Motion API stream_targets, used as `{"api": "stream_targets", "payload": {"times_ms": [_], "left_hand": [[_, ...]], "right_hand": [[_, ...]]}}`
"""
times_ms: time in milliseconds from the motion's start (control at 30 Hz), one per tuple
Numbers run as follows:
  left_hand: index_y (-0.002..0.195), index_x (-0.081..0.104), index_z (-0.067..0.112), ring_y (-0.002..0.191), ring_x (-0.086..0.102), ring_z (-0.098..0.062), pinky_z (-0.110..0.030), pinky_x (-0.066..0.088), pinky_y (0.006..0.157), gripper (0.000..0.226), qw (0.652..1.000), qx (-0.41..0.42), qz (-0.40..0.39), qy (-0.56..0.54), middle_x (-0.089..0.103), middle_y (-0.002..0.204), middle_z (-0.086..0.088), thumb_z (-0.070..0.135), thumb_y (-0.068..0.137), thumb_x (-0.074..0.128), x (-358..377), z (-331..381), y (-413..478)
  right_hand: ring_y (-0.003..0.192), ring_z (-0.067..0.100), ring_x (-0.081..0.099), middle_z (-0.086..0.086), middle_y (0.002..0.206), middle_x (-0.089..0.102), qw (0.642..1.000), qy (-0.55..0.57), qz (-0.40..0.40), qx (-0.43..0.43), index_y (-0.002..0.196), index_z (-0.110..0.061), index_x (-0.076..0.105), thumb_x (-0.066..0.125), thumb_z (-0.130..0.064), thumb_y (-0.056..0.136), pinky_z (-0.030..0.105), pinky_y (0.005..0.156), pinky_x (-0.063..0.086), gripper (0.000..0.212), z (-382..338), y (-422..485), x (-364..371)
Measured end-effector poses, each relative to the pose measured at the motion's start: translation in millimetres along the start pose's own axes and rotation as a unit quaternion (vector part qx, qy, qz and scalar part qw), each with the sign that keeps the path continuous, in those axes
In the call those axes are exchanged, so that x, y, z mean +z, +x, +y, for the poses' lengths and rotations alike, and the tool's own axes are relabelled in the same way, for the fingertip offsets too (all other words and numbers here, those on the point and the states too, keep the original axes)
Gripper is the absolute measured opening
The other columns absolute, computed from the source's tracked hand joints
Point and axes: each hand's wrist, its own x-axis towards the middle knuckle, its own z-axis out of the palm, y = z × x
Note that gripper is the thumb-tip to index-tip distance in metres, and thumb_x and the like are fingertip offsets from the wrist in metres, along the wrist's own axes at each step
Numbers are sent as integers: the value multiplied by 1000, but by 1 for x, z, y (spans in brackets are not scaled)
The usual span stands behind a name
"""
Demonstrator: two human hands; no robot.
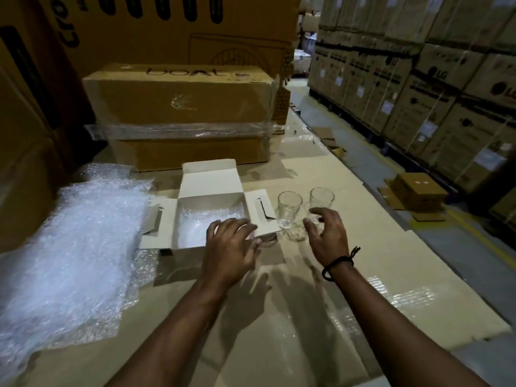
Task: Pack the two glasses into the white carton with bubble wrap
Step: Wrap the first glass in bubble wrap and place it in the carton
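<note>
Stacked cartons (178,101) ring our cardboard-covered tabletop (307,174). Both arms stretch forward. Our left hand (230,255) hovers flat, fingers spread and empty, over a corner of the open white carton (208,180) lined with bubble wrap (206,222). Our right hand (326,238), loosely curved, holds nothing beside two upright glasses (289,208) just right of the carton.

The left hand (230,247) hides the lower right corner of the white carton (212,180); the bubble wrap sheet (69,247) runs off the frame's left edge.
</note>
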Motion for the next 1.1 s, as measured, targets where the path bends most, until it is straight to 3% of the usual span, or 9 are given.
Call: {"api": "stream_targets", "payload": {"times_ms": [100,200,333,400,500,700,800,900,1100], "left_hand": [[122,63,29,123,52,-24,-46,30,103,48,997,-41,-45,44,61,129,-1,56,84,50,21,35,33],[142,41,38,141,29,-26,-50,15,111,64,978,-108,-132,117,43,150,-4,68,86,47,43,61,65],[134,51,38,139,32,-26,-53,13,110,61,957,-156,-165,179,55,139,0,72,83,50,70,74,86],[125,60,34,136,37,-25,-51,12,110,52,961,-164,-137,173,64,127,5,66,85,55,78,78,89],[113,68,30,134,39,-22,-49,9,111,35,969,-161,-94,162,70,116,7,53,88,60,81,81,90],[92,74,25,122,54,-20,-44,9,109,19,993,-93,-3,73,73,100,9,41,84,70,73,83,75],[85,72,24,111,61,-18,-40,15,106,17,996,-74,41,10,73,94,11,41,79,75,59,87,55],[88,72,24,104,61,-11,-37,22,104,29,993,-77,64,-55,73,96,12,51,80,64,34,82,21],[84,76,23,96,59,-8,-29,30,91,30,987,-103,117,-44,71,93,14,49,79,62,-26,42,-67]], "right_hand": [[110,28,54,11,124,49,998,-6,-4,65,120,-13,58,68,-18,86,39,95,47,36,26,27,-12],[118,27,50,12,135,41,995,-13,-35,98,126,-17,56,69,-21,85,32,100,41,44,44,53,-17],[125,28,45,12,142,37,987,-34,-114,113,123,-20,59,72,-27,83,28,101,36,42,64,77,-12],[123,27,47,13,134,47,987,-28,-132,89,115,-17,64,74,-25,81,25,98,36,37,74,84,-8],[101,22,58,9,108,63,991,-3,-118,63,100,-10,67,76,-20,78,20,80,37,25,80,87,-4],[90,23,60,8,96,65,994,39,-102,28,89,-8,67,79,-13,74,24,75,44,20,79,77,-15],[87,20,58,6,96,62,993,76,-94,4,87,-10,65,80,-10,74,20,71,49,20,72,57,-33],[91,15,59,3,103,61,987,125,-103,-6,87,-18,62,80,-10,75,22,75,53,23,54,28,-45],[90,8,64,-1,107,63,969,192,-145,-49,87,-30,62,81,-10,73,19,74,55,30,-2,-38,-31]]}}
